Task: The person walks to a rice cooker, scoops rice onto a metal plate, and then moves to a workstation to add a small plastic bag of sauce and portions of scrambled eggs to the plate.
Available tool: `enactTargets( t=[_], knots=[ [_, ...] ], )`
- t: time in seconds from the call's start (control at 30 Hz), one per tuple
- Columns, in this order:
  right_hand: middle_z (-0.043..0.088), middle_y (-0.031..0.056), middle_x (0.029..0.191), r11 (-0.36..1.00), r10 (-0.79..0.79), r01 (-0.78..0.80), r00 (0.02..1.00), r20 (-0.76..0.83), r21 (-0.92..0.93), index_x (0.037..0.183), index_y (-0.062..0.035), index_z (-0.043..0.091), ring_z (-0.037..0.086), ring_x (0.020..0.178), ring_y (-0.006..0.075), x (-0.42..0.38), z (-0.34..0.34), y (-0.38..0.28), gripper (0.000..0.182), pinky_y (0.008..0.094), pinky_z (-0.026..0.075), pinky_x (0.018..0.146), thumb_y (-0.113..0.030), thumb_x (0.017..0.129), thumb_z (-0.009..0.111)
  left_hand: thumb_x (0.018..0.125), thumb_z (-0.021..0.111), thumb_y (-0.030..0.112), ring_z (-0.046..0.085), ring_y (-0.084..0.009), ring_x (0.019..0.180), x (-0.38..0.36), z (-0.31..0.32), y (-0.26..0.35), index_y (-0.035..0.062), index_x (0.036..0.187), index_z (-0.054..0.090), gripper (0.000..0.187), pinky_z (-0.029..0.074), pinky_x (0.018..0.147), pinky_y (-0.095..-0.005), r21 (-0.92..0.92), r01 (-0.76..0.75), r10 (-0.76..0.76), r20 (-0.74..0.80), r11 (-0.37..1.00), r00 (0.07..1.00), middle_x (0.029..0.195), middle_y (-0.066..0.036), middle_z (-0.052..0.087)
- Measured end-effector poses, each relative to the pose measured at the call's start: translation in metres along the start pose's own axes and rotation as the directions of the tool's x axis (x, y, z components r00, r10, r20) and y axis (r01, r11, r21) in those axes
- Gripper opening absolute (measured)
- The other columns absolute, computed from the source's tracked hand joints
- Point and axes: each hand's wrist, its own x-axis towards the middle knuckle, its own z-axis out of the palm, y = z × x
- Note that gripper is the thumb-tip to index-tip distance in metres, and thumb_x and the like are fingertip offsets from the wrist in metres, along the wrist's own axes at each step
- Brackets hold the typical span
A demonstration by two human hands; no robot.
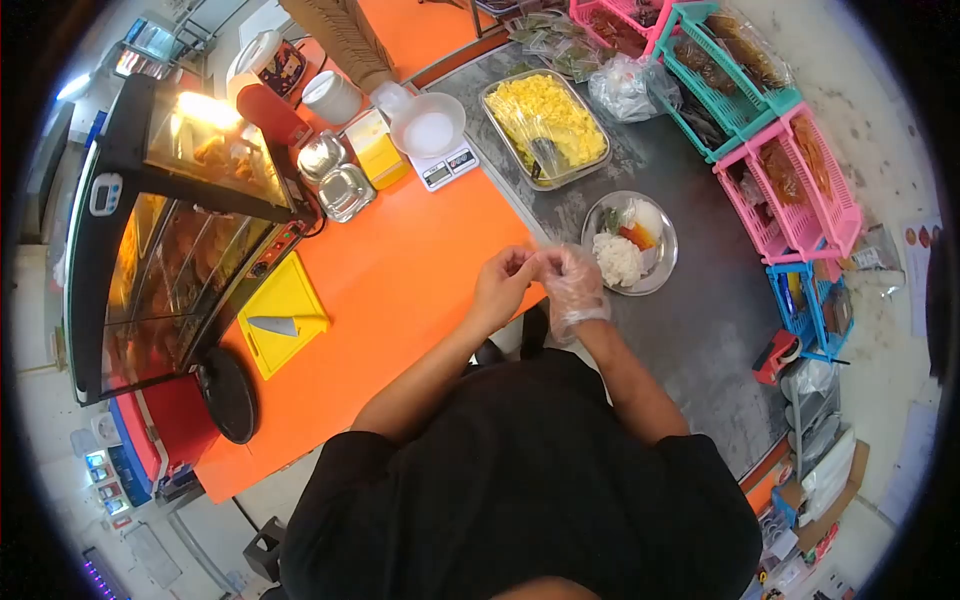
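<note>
Here, we see both hands meeting above the near right corner of the orange tabletop (400,300). The left hand (498,288) is bare, its fingers bent inward and touching the right hand (572,280), which wears a clear plastic glove (580,300). Right fingers curl too; whether either set clamps on the film, we cannot tell. Just beside the glove, a round metal plate (667,265) sits near the left edge of the dark tabletop (680,350), bearing white rice (617,259), a pale rounded item, orange-red sauce and something green. Beyond it, toward the far left corner, we note a metal tray (552,184) of yellow food. A scale (446,168) stands by the orange tabletop's far right corner; a knife (274,325) lies on a yellow board (268,350) toward its left edge.
</note>
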Motion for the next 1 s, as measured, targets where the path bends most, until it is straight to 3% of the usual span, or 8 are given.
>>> enactTargets(
  t=[0.2,0.3,0.37,0.4,0.47,0.57,0.7,1.0],
  knots=[
    [0.059,0.014,0.084,0.931,-0.2,0.233,0.969,0.143,-0.281,0.085,-0.0051,0.057,0.056,0.085,0.0334,-0.047,0.013,-0.036,0.015,0.0421,0.045,0.073,-0.02,0.081,0.059,0.087,0.056,0.014,0.06,-0.0117,0.067,-0.043,-0.029,-0.007,-0.0028,0.083,0.061,0.018,0.05,0.064,-0.0253,0.098,0.0,0.005,-0.054,0.995,0.999,0.074,-0.006,0.064],
    [0.059,0.0082,0.078,0.831,-0.295,0.34,0.94,0.17,-0.44,0.086,-0.005,0.061,0.059,0.075,0.0191,-0.063,0.027,-0.044,0.011,0.0315,0.048,0.068,-0.011,0.078,0.067,0.088,0.054,0.014,0.06,-0.0112,0.067,-0.061,-0.044,-0.011,-0.0035,0.086,0.063,0.019,0.049,0.064,-0.0238,0.105,0.078,-0.071,-0.071,0.991,0.995,0.074,-0.006,0.064],
    [0.061,0.0052,0.082,0.967,-0.234,0.237,0.971,0.039,-0.098,0.088,-0.0032,0.061,0.059,0.072,0.0146,-0.07,0.046,-0.021,0.016,0.0289,0.05,0.065,-0.01,0.077,0.069,0.088,0.054,0.017,0.06,-0.0094,0.067,-0.067,-0.057,-0.035,-0.0025,0.09,0.064,0.022,0.049,0.062,-0.0223,-0.096,0.024,-0.027,-0.032,0.995,0.999,0.074,-0.004,0.064],
    [0.061,0.0052,0.082,0.967,-0.232,0.235,0.972,0.04,-0.1,0.088,-0.0032,0.061,0.059,0.072,0.0146,-0.072,0.055,-0.009,0.016,0.0289,0.05,0.065,-0.01,0.077,0.069,0.088,0.054,0.017,0.06,-0.0094,0.067,-0.073,-0.061,-0.034,-0.0025,0.09,0.064,0.022,0.049,0.062,-0.0223,-0.098,0.025,-0.028,-0.031,0.995,0.999,0.074,-0.004,0.064],
    [0.063,0.0026,0.086,0.964,-0.053,0.034,0.996,0.065,0.263,0.089,-0.0012,0.061,0.059,0.074,0.0099,-0.078,0.068,0.009,0.02,0.0254,0.05,0.064,-0.01,0.075,0.072,0.088,0.055,0.018,0.057,-0.0076,0.064,-0.087,-0.067,-0.028,-0.0018,0.091,0.065,0.023,0.047,0.059,-0.0217,-0.017,0.006,-0.006,-0.044,1.0,0.999,0.073,-0.002,0.063],
    [0.065,0.0112,0.083,0.984,0.082,-0.107,0.982,0.169,0.145,0.089,-0.0047,0.066,0.062,0.078,0.0214,-0.094,0.066,-0.013,0.026,0.0327,0.048,0.071,-0.028,0.078,0.064,0.089,0.054,0.015,0.054,-0.006,0.063,-0.102,-0.079,-0.029,-0.0014,0.091,0.065,0.02,0.045,0.057,-0.0215,0.109,0.027,-0.026,-0.011,0.994,1.0,0.074,-0.001,0.062],
    [0.066,0.0107,0.077,0.99,0.115,-0.132,0.963,0.244,0.055,0.088,-0.0048,0.067,0.062,0.071,0.0179,-0.111,0.06,-0.057,0.026,0.0303,0.048,0.067,-0.028,0.076,0.065,0.089,0.054,0.012,0.053,-0.0052,0.065,-0.117,-0.09,-0.033,-0.0019,0.09,0.065,0.018,0.044,0.059,-0.0213,0.022,0.105,-0.105,0.007,0.994,0.994,0.075,0.0,0.061],
    [0.064,0.0032,0.069,0.984,0.095,-0.134,0.952,0.291,0.116,0.081,-0.0051,0.067,0.059,0.064,0.0103,-0.126,0.077,-0.067,0.026,0.0264,0.046,0.059,-0.03,0.081,0.061,0.089,0.056,0.014,0.056,-0.0079,0.07,-0.146,-0.11,-0.024,-0.0013,0.087,0.062,0.017,0.045,0.063,-0.0219,-0.054,-0.036,0.039,0.065,0.998,0.997,0.077,-0.002,0.062]
  ],
)
